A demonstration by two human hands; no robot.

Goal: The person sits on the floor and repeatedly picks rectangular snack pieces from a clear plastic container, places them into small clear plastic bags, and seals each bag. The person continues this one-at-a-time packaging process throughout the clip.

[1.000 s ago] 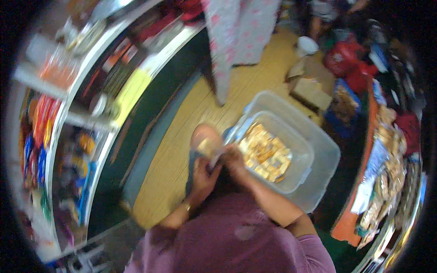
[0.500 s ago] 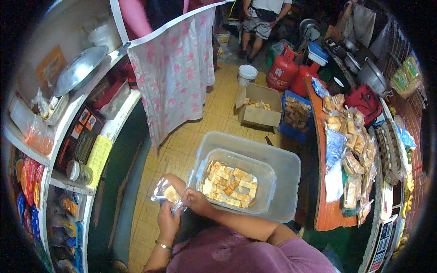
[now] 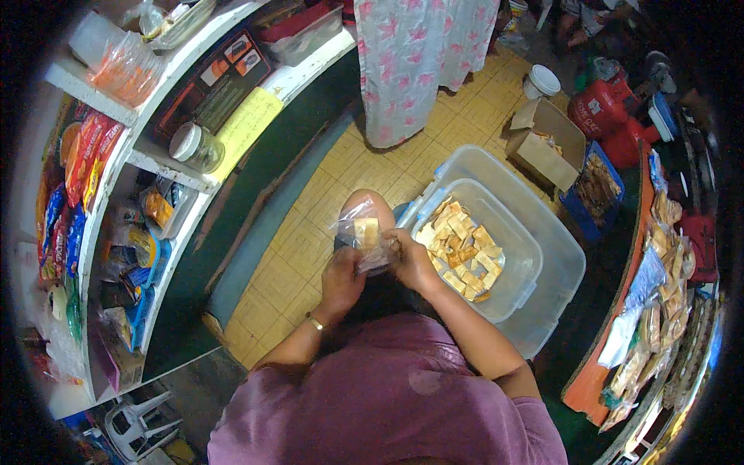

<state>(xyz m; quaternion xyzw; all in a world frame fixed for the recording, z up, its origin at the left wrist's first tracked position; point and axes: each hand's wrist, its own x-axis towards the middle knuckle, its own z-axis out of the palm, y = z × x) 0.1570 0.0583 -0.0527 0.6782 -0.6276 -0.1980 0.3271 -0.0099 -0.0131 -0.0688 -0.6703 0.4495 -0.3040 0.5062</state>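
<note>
A clear plastic bag (image 3: 351, 219) with a pale, toasted-looking piece of bread (image 3: 366, 232) inside is held over my knee. My left hand (image 3: 342, 277) is closed on the lower left edge of the bag. On its other side my right hand (image 3: 409, 257) has its fingers closed on the plastic. Just right of my right hand, a clear plastic tub (image 3: 518, 293) holds many browned bread pieces (image 3: 463, 246) in a loose heap. This tub sits inside a larger translucent bin (image 3: 559, 267).
Shelves with packets and a lidded jar (image 3: 196, 147) line the left. Beyond the bin stand a cardboard box (image 3: 546, 151), a blue crate (image 3: 593, 190), a white bucket (image 3: 540, 82) and red gas cylinders (image 3: 597, 108). Bagged bread (image 3: 659, 310) lies on an orange-topped table (image 3: 593, 387) at right.
My view has turned left and downward, so the scene sits further right. Both hands still grip the bag; my right forearm has drawn back from across the tub's front.
</note>
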